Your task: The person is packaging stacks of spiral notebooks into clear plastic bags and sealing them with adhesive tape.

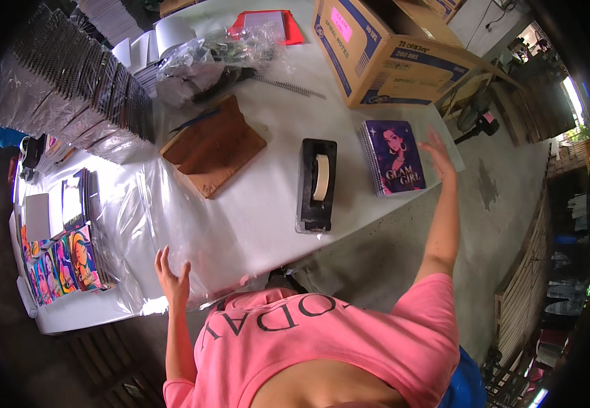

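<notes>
My left hand [174, 277] hovers over the near edge of the table, fingers apart and nothing in them. Beside it, clear plastic sheeting [128, 231] spreads across the tabletop. My right hand [437, 156] is stretched out at the right edge of a purple spiral notebook [394, 158], its fingers extended; whether it touches the cover I cannot tell. The notebook lies flat with a drawn figure on its front, perhaps with others beneath it. Between my hands stands a black tape dispenser [316, 187] with a cream roll of tape.
A brown wooden block-like stand [216, 146] sits left of the dispenser. Tall stacks of spiral-bound notebooks [77, 88] rise at far left, with colourful notebooks [63, 262] below. Crumpled plastic [206, 64], a loose spiral coil [291, 87] and an open cardboard box [390, 58] occupy the far side.
</notes>
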A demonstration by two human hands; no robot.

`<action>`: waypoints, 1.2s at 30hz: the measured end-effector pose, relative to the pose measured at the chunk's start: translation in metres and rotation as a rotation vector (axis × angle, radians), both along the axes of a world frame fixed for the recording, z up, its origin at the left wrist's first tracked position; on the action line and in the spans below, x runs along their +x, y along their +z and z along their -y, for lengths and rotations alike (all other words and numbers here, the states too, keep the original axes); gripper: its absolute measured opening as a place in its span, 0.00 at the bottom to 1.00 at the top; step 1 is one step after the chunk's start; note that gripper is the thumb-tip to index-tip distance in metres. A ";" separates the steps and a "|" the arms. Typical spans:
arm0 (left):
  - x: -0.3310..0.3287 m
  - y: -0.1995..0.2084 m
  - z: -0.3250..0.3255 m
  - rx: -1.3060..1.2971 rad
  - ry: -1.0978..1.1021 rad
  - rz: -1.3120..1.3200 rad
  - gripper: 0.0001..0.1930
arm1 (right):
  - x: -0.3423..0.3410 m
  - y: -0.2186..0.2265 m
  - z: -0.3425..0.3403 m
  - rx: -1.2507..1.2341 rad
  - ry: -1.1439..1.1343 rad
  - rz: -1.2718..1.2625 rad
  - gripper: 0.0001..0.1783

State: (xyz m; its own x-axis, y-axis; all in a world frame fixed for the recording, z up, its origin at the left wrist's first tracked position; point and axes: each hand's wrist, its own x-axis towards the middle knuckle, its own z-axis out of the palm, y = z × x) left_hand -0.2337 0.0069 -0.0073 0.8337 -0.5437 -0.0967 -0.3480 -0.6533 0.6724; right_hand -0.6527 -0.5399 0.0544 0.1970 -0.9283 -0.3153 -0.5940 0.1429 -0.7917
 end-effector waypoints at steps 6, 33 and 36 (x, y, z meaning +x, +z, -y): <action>-0.020 -0.038 -0.023 0.365 -0.003 0.128 0.41 | 0.109 0.059 -0.003 -0.695 0.049 0.475 0.70; -0.012 -0.024 -0.012 0.362 0.010 0.049 0.43 | 0.271 0.104 0.147 -1.197 0.109 -0.700 0.29; -0.015 -0.029 -0.017 0.373 0.025 0.043 0.43 | 0.283 0.101 0.113 -1.257 0.206 -0.677 0.29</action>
State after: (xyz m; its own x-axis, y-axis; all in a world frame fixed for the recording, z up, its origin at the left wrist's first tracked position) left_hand -0.2488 0.0237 -0.0358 0.8538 -0.4572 -0.2490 -0.3517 -0.8592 0.3716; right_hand -0.3701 -0.6532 0.1554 0.5059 -0.6300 0.5892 -0.8229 -0.5574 0.1106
